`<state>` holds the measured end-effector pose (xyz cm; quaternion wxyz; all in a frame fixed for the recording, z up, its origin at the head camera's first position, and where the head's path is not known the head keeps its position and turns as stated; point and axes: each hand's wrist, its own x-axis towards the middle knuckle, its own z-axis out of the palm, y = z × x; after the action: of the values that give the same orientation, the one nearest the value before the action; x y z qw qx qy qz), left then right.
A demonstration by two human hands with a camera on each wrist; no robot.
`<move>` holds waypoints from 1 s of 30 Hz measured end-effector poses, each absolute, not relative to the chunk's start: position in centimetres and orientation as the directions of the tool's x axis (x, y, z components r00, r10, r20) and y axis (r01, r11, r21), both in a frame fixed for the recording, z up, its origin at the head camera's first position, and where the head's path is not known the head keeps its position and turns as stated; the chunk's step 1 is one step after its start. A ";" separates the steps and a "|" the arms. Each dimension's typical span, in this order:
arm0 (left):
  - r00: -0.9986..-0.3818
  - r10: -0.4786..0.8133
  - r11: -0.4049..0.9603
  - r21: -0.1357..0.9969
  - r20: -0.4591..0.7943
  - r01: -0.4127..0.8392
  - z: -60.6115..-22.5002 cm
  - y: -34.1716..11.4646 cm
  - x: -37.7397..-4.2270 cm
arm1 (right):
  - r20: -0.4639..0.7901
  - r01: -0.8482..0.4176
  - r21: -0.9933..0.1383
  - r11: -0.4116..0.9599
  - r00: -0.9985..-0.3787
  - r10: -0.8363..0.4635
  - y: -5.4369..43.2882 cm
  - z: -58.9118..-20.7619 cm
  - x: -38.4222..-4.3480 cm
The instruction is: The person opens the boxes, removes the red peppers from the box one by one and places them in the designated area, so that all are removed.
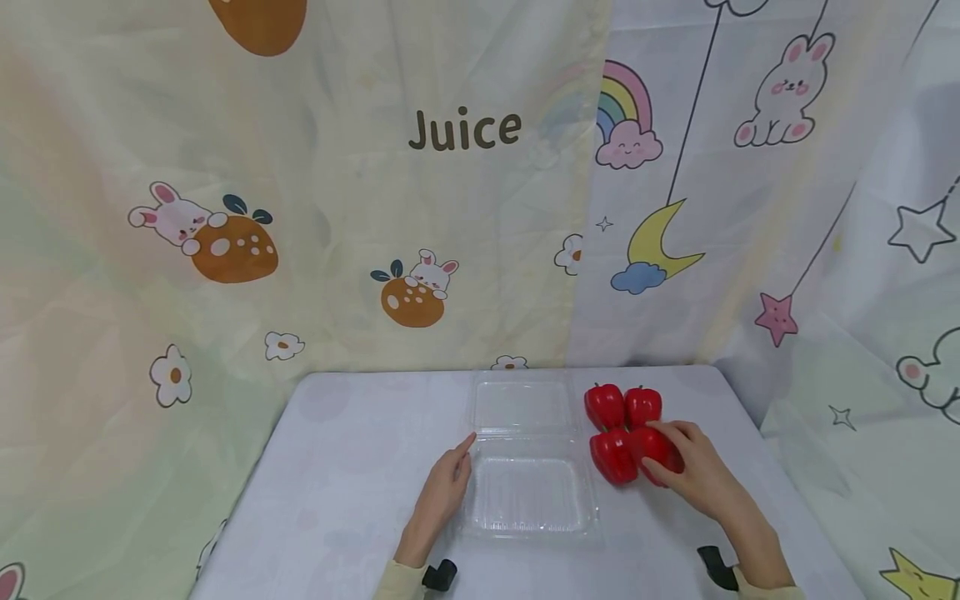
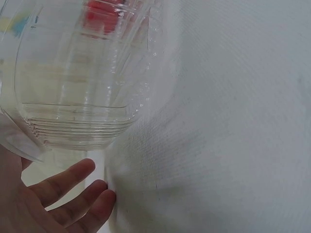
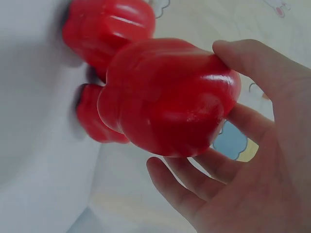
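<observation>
Near the right side of the table, my right hand [image 1: 699, 468] grips a glossy red bell pepper [image 3: 170, 97], thumb on one side and fingers round the other. Three more red bell peppers [image 1: 613, 457] stand close against it; in the right wrist view parts of two show behind it. A clear plastic clamshell box [image 1: 532, 497] lies with its lid folded back, nothing inside. My left hand [image 1: 442, 487] is at the box's left edge, a fingertip touching it near the hinge. In the left wrist view its other fingers [image 2: 80, 206] are loosely extended, and the box rim hides part of the hand.
A white-covered table [image 1: 360, 467] carries everything. Behind it and to the right hang printed curtains [image 1: 360, 183] with cartoon rabbits, a rainbow and stars. The box lid [image 1: 522, 402] lies flat toward the back edge, left of the peppers.
</observation>
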<state>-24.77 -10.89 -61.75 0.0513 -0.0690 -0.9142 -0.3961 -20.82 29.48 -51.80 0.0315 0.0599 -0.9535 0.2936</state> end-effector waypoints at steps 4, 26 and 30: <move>-0.986 0.083 0.679 0.716 0.147 0.164 -61.7 -10.9 -24.8 | 0.097 -0.116 -0.545 0.831 -0.992 -0.075 29.7 -52.3 -21.1; -0.986 0.084 0.676 0.719 0.145 0.164 -61.8 -11.0 -24.8 | 0.066 -0.003 -0.517 0.856 -0.997 0.036 30.4 -55.1 -22.6; -0.985 0.085 0.677 0.717 0.148 0.166 -61.8 -11.0 -24.8 | 0.036 0.018 -0.517 0.856 -0.998 0.043 30.5 -55.5 -22.9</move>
<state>-24.82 -10.97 -61.84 0.0509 -0.0688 -0.9142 -0.3961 -22.93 30.48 -55.53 0.0228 -0.0158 -0.9629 0.2683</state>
